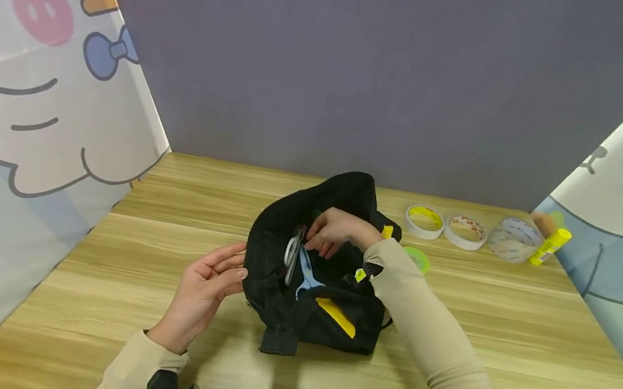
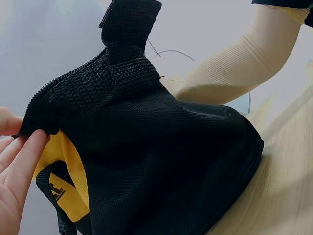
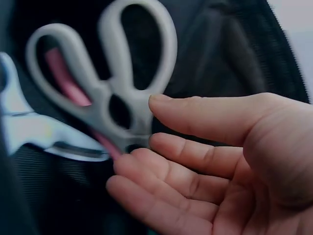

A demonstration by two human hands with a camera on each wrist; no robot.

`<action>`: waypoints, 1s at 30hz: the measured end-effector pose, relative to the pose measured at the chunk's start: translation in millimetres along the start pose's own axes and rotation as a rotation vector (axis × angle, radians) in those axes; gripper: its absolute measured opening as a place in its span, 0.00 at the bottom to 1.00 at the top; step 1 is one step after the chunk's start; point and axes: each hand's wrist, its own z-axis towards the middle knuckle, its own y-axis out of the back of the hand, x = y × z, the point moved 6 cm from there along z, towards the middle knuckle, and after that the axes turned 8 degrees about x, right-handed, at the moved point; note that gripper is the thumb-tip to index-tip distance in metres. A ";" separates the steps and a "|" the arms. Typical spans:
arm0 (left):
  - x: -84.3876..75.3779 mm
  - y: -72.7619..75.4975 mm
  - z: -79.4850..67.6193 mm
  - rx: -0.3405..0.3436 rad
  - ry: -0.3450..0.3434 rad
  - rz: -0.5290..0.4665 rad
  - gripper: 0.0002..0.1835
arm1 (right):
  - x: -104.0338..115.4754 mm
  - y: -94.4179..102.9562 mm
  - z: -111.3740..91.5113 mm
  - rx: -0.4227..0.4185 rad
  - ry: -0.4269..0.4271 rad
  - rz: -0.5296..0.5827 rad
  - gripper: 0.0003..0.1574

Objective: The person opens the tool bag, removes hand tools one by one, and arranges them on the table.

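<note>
A black tool bag [image 1: 322,319] stands open on the table, with yellow panels [image 2: 71,171] on its outside. My left hand [image 1: 197,299] holds the bag's left side, its thumb and fingertips at the edge. Inside the mouth is my right hand [image 1: 336,229]; its thumb and loosely bent fingers touch the grey-handled scissors [image 3: 115,29] near their pivot. The blades are hidden behind my fingers. Beside those scissors lies a light blue scissors-like tool [image 3: 44,132], partly cut off in the right wrist view. A pink strip [image 3: 68,81] shows behind the grey handles.
Two rolls of white tape [image 1: 421,234] [image 1: 463,244], a clear tape roll [image 1: 513,250] and a yellow glue stick [image 1: 551,246] stand at the back right. A green tape roll [image 1: 417,259] sits just right of the bag. A grey panel [image 1: 362,66] rises behind the table.
</note>
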 end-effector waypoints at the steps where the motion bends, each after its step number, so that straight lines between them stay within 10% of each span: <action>1: -0.1 0.1 -0.2 -0.002 0.001 0.000 0.25 | -1.7 -2.9 2.2 0.013 -0.015 -0.002 0.15; 30: -1.2 1.4 -1.1 -0.039 0.014 0.014 0.24 | -27.9 -32.2 23.0 -0.005 -0.200 -0.196 0.16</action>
